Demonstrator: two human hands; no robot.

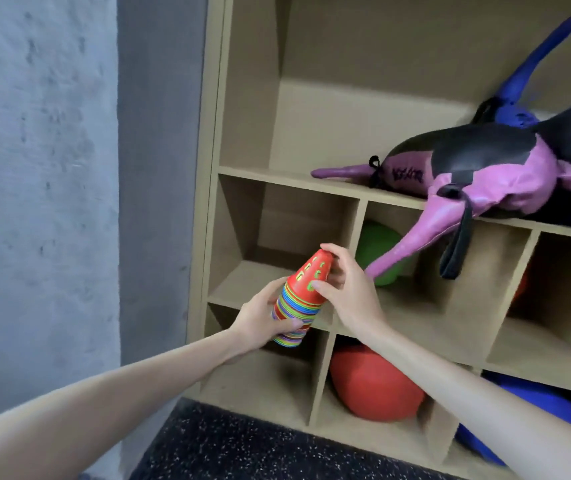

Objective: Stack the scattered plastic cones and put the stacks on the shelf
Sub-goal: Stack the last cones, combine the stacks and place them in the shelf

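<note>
Wood-toned board is forming the shelf (287,178), a unit divided into open cubbies. A stack of cones (300,296) — red on top, with many-coloured rims nested beneath — is being held tilted in front of the left cubby of the middle row, its tip leaning up and to the right, not yet set inside. The left hand (263,320) is being wrapped around the lower rims of the stack, while the right hand (343,282) is being closed over the tip, thumb on the red wall and fingers over the top.

The cubby behind the stack is being shown with nothing visible in it. In the next cubby to the right, a green ball (377,251) is being partly covered by the pink tail of a soft bag (478,181), which is lying on the board above and hanging over its edge. Below, a red ball (374,386) is filling the middle cubby of the bottom row, and a blue ball (536,400) is being cut off by the right forearm. A blue bag (533,71) is being partly hidden behind the pink one.

Dark writing is being shown on the pink bag, too blurred to be read. Small green marks on the red cone — cut-outs or print — cannot be told apart. A reddish shape in the far right cubby is too hidden to be identified. Speckled dark flooring (242,448) is being shown at the foot of the unit.
</note>
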